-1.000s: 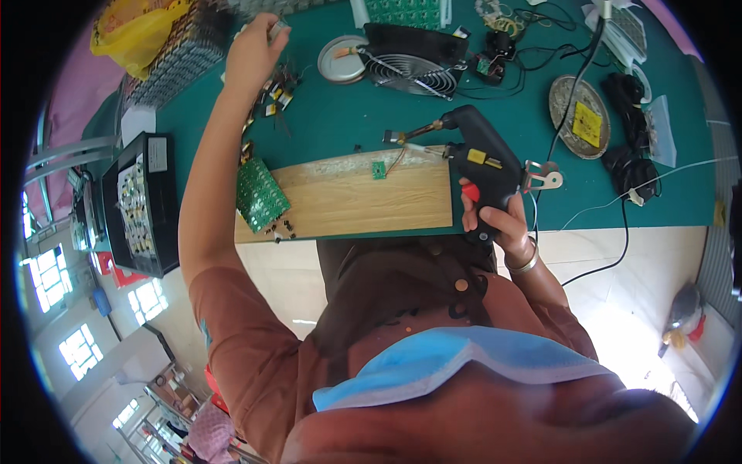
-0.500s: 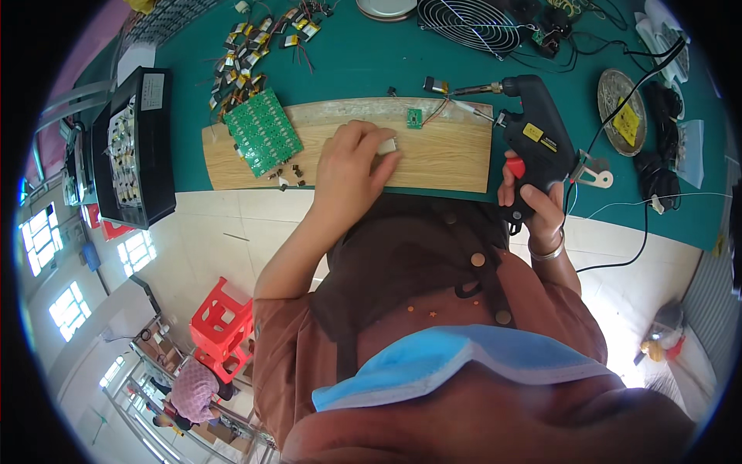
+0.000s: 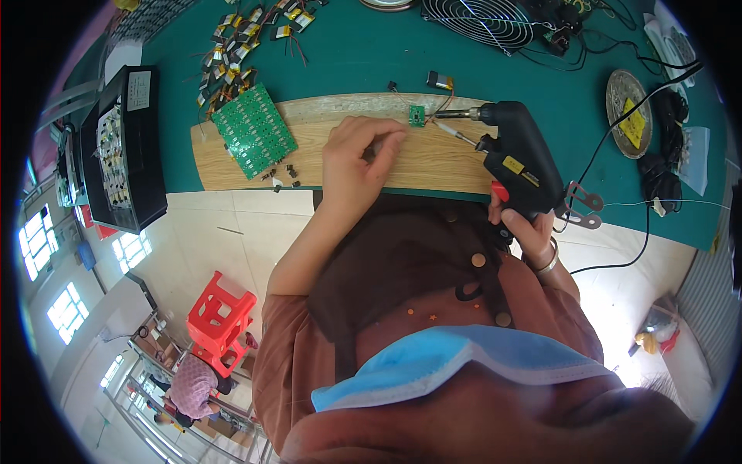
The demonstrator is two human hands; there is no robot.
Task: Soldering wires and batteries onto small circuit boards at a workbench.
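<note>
My right hand (image 3: 525,228) is wrapped round the grip of a black soldering gun (image 3: 525,147) with a red trigger. Its metal tip points left and reaches the right edge of a small green circuit board (image 3: 416,116) on the wooden board (image 3: 309,112). A thin solder feed tube beside the tip ends close to that edge. Thin wires run from the circuit board to a small battery (image 3: 440,80) and a little black part (image 3: 393,86). Thumb and index finger of my left hand (image 3: 359,155) are pinched just left of the circuit board; what they hold is hidden.
A large green circuit panel (image 3: 255,131) lies on the wooden board's left, near small black parts (image 3: 292,174). Behind it are several batteries (image 3: 232,54). A black bin (image 3: 127,147) stands far left; a fan guard (image 3: 483,23) and metal dish (image 3: 630,116) are at the right.
The soldering gun has moved left and down, bringing its tip to the small circuit board. My left hand has shifted slightly right; the pale piece at its fingertips no longer shows.
</note>
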